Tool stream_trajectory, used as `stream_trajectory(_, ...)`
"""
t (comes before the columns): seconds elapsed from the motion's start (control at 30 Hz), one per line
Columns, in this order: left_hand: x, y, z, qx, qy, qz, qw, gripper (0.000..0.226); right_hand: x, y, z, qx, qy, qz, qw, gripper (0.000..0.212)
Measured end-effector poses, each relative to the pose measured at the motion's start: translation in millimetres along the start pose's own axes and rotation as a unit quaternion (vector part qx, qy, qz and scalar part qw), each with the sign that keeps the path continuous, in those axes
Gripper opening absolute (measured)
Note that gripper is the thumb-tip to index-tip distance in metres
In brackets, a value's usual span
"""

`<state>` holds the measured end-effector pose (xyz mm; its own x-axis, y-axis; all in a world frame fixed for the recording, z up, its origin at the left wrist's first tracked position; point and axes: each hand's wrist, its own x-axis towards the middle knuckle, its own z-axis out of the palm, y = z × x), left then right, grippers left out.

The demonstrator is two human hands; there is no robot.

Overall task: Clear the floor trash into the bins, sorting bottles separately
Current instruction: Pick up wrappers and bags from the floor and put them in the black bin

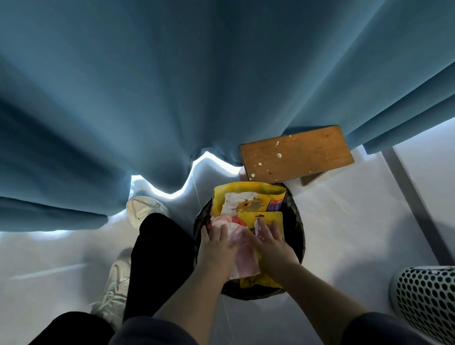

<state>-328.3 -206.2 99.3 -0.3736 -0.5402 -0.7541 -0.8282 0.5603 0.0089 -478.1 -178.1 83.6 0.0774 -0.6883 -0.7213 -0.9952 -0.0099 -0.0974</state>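
Note:
A round dark bin (298,229) stands on the pale floor in front of me, stuffed with wrappers. A large yellow bag (248,201) sticks up at its far side, a second yellow wrapper (274,219) lies below it, and a pink-and-white wrapper (244,259) lies on top near me. My left hand (217,249) lies flat on the pink wrapper with straight fingers. My right hand (272,244) presses flat on the yellow wrapper beside it. No bottle is in view.
A blue curtain (158,95) hangs right behind the bin. A low wooden stool (297,154) stands at the back right. A white perforated bin (432,294) is at the lower right. My legs and pale shoes (144,211) are left of the dark bin.

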Motion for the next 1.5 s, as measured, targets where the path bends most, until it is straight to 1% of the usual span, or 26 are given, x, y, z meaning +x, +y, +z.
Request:
stream_trajectory(0.07, 11, 2, 5, 0.002, -0.018, 0.003, 1.0, 0.093, 10, 0, 5, 0.002, -0.014, 0.005, 1.0, 0.089)
stream_trajectory(0.13, 21, 2, 10, 0.018, -0.018, 0.008, 1.0, 0.093, 18, 0, 9, 0.007, -0.025, 0.007, 1.0, 0.087)
stream_trajectory(0.27, 39, 2, 20, 0.026, -0.01, 0.02, 0.999, 0.076, 32, 1, 15, 0.013, -0.049, 0.012, 0.999, 0.083)
stream_trajectory(0.3, 43, 1, 22, 0.026, -0.01, 0.022, 0.999, 0.075, 35, 1, 16, 0.014, -0.054, 0.013, 0.998, 0.082)
stream_trajectory(0.43, 47, -3, 25, 0.042, -0.018, 0.03, 0.999, 0.078, 41, 1, 12, 0.022, -0.061, 0.012, 0.998, 0.077)
stream_trajectory(0.5, 42, -4, 22, 0.052, -0.005, 0.03, 0.998, 0.077, 37, 0, 9, 0.012, -0.056, 0.012, 0.998, 0.082)
stream_trajectory(0.63, 24, -4, 8, 0.05, 0.03, 0.017, 0.998, 0.079, 16, 2, -3, -0.006, -0.027, -0.001, 1.0, 0.089)
stream_trajectory(0.8, -7, -9, -13, 0.05, 0.053, 0.014, 0.997, 0.087, -14, 5, -10, -0.014, 0.017, -0.013, 1.0, 0.086)
stream_trajectory(0.9, -29, -11, -24, 0.034, 0.073, 0.01, 0.997, 0.082, -33, 6, -13, -0.019, 0.024, -0.01, 0.999, 0.086)
stream_trajectory(1.03, -68, -8, -40, 0.016, 0.08, -0.004, 0.997, 0.076, -64, 1, -24, -0.034, 0.06, -0.016, 0.998, 0.089)
stream_trajectory(1.27, -151, -10, -58, -0.012, 0.191, -0.054, 0.98, 0.077, -121, -17, -56, -0.022, 0.158, -0.019, 0.987, 0.085)
stream_trajectory(1.43, -213, -22, -60, -0.056, 0.249, -0.091, 0.962, 0.078, -161, -38, -70, -0.001, 0.212, -0.025, 0.977, 0.079)
stream_trajectory(1.5, -239, -29, -57, -0.066, 0.272, -0.112, 0.953, 0.08, -177, -51, -77, -0.012, 0.233, -0.031, 0.972, 0.083)
